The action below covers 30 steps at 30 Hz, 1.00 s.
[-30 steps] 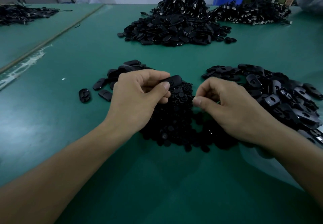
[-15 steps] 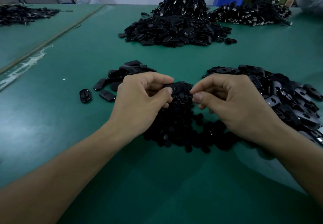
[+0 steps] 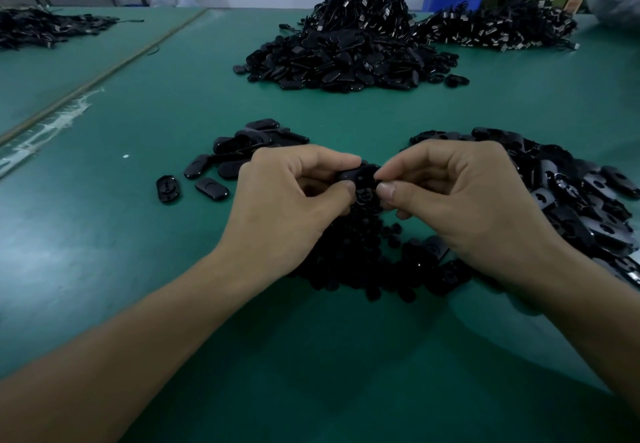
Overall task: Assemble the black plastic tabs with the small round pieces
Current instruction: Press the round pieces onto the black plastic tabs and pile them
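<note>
Pinching one black plastic tab (image 3: 355,175) from opposite ends, left hand (image 3: 287,207) and right hand (image 3: 464,200) sit together above the small round pieces (image 3: 360,252), its marking too dark to read.

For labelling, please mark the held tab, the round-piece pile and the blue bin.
held tab (image 3: 356,174): head view, its exposed top face.
round-piece pile (image 3: 360,255): head view, its middle.
blue bin (image 3: 450,1): head view, its front wall.

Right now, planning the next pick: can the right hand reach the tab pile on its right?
Probably yes: the tab pile lies uncovered beside the right hand, nothing between, though its grip is occupied.
</note>
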Motion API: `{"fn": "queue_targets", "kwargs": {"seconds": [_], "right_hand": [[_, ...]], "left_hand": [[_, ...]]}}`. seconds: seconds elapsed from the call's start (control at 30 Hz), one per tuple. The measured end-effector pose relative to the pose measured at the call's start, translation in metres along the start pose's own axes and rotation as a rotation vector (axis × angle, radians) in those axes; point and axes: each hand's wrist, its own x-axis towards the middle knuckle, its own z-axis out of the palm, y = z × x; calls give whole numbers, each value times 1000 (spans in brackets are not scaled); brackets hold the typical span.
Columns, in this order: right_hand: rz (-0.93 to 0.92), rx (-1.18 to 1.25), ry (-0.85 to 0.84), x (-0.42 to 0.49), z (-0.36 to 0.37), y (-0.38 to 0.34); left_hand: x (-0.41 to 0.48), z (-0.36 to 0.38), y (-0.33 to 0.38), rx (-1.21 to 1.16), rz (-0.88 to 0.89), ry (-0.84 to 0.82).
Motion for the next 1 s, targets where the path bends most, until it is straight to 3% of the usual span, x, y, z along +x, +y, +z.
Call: {"fn": "queue_targets", "kwargs": {"seconds": [0.73, 1.0], "right_hand": [[-89, -220, 103, -5, 9, -5], [-75, -289, 23, -6, 6, -8]], "left_hand": [[-7, 7, 6, 181, 125, -22], [-11, 7, 9, 246, 175, -39]]}}
